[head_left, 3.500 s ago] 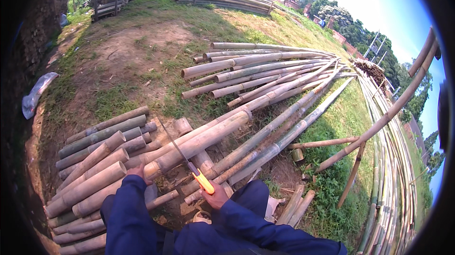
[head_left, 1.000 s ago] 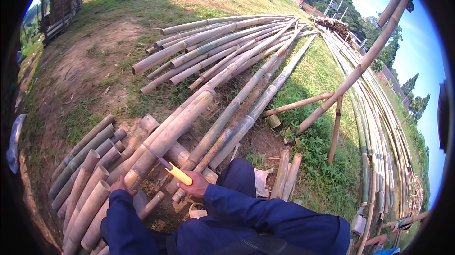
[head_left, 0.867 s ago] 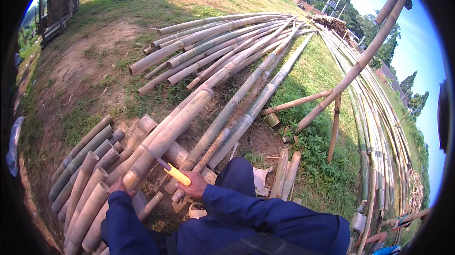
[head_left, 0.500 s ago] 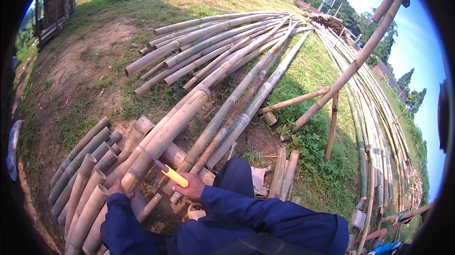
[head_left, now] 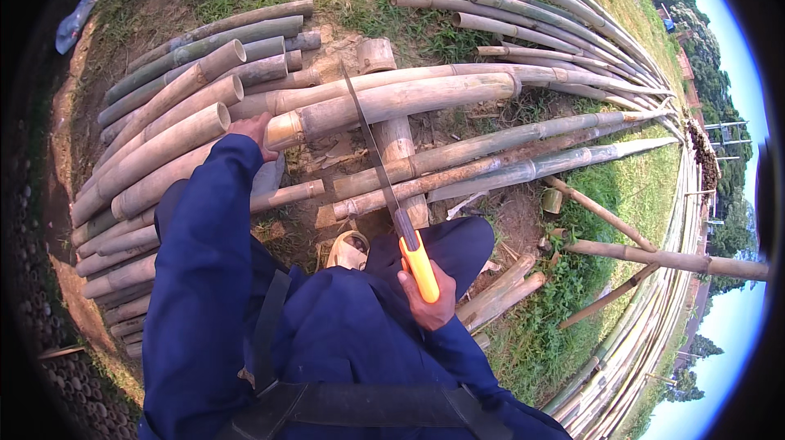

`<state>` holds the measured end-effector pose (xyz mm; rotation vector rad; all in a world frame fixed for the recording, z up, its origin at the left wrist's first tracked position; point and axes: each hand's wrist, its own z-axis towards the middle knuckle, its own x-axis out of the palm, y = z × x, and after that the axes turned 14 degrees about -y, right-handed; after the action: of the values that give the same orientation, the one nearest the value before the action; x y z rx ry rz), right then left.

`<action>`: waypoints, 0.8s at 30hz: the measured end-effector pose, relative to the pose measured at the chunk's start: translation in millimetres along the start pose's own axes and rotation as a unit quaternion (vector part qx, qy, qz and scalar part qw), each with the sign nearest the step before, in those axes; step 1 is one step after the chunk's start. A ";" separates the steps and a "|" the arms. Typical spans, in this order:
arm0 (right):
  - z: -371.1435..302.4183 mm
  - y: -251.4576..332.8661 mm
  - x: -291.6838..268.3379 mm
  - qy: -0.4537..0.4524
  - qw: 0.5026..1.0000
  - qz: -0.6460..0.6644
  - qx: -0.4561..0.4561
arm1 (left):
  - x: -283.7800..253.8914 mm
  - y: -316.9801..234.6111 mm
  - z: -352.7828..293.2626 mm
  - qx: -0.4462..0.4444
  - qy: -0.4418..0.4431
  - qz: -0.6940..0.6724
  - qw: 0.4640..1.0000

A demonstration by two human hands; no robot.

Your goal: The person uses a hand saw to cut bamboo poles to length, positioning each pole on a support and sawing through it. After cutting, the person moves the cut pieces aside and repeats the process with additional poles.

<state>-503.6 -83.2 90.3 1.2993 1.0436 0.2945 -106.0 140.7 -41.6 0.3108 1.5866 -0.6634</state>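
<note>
My right hand [head_left: 432, 294] is closed round the orange-yellow handle of a handsaw [head_left: 378, 158]. Its long thin blade slants away from me and crosses a thick, pale bamboo pole [head_left: 392, 105]; whether the teeth are in a cut cannot be made out. At the pole's near end my left hand [head_left: 253, 132] curls its fingers against the bamboo, partly hidden by the blue sleeve. Underneath, a short bamboo log [head_left: 398, 141] lies crosswise as a support. More bamboo poles [head_left: 482, 150] lie just on the near side, below the saw blade's middle.
Cut bamboo lengths [head_left: 172, 125] are stacked at my left. Long poles [head_left: 556, 19] fan out at the far right. A propped bamboo frame [head_left: 654, 256] stands to the right, over green weeds. Two short bamboo pieces [head_left: 500, 291] lie beside my knee.
The view has swung, so the poles now run rightward. The saw's blade, earlier seen foreshortened, now shows at full length across the pole. My left hand stays at the pole's end.
</note>
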 end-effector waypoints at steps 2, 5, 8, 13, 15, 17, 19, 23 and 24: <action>7.4 -3.5 4.1 0.000 1.000 0.007 -0.001 | 2.9 1.8 -4.0 -0.003 -0.001 0.001 1.000; 77.0 -13.9 51.2 0.013 1.000 0.012 -0.010 | 1.5 -10.2 -5.1 -0.002 0.004 0.008 1.000; 123.9 -36.3 81.8 -0.007 0.996 0.060 -0.061 | -2.8 -10.5 11.5 0.007 0.012 0.026 1.000; 48.0 -15.7 27.9 -0.027 0.997 0.064 -0.034 | -2.8 -10.0 2.0 -0.011 0.003 0.030 0.999; 13.5 -1.0 -4.0 -0.009 0.999 0.010 -0.049 | -3.7 -4.1 -2.7 -0.017 0.001 0.024 1.000; 12.0 -2.1 -4.9 -0.019 0.998 0.005 -0.053 | 1.6 -3.9 -1.0 -0.010 -0.002 0.015 1.000; 44.3 -18.3 22.0 -0.020 0.998 0.005 -0.053 | 5.7 -4.9 3.1 0.009 -0.006 0.007 1.000; 105.2 -18.3 72.6 -0.024 0.995 0.085 -0.048 | 0.7 -10.9 7.8 0.010 0.004 0.024 1.000; 100.8 -24.4 71.4 -0.027 0.994 0.092 -0.050 | 0.9 -9.1 7.5 0.002 0.015 0.025 1.000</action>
<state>-396.9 -105.1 27.0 1.3079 0.8542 0.4440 -105.1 129.0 -40.4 0.3647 1.6000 -0.6259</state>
